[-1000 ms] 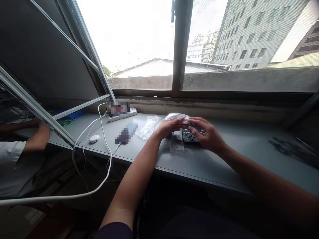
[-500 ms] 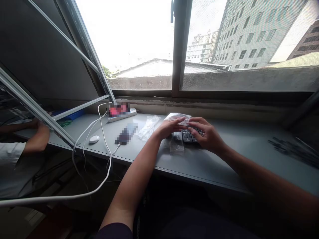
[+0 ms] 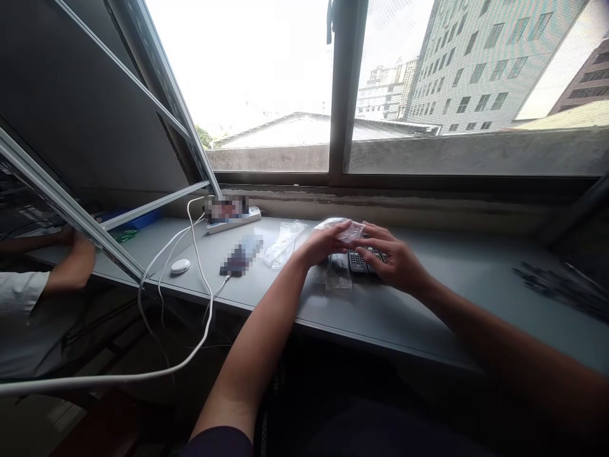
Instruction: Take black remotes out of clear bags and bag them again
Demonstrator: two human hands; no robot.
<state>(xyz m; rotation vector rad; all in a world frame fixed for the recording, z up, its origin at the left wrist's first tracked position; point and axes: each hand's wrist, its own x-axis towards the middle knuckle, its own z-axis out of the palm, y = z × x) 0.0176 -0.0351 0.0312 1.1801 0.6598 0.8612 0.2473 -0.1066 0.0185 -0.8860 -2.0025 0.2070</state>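
Note:
My left hand [image 3: 320,246] and my right hand [image 3: 392,264] meet above the grey desk [image 3: 419,317], pinching a small clear plastic bag [image 3: 345,230] between them. Just under my right palm lies a black remote control [image 3: 360,261], its keypad partly hidden by my fingers. Another clear bag [image 3: 338,278] with a dark item inside rests on the desk below my left fingers.
Left along the desk lie a clear bag [image 3: 285,244], a pixelated phone [image 3: 240,256], a white oval item [image 3: 179,266] and a power strip [image 3: 233,219] with white cables. A co-worker's hand [image 3: 80,255] appears beyond a tilted window frame [image 3: 71,209]. Dark cables [image 3: 556,289] lie right.
The bag has lifted slightly and crumpled between my fingers. My right hand has shifted left, covering more of the remote control.

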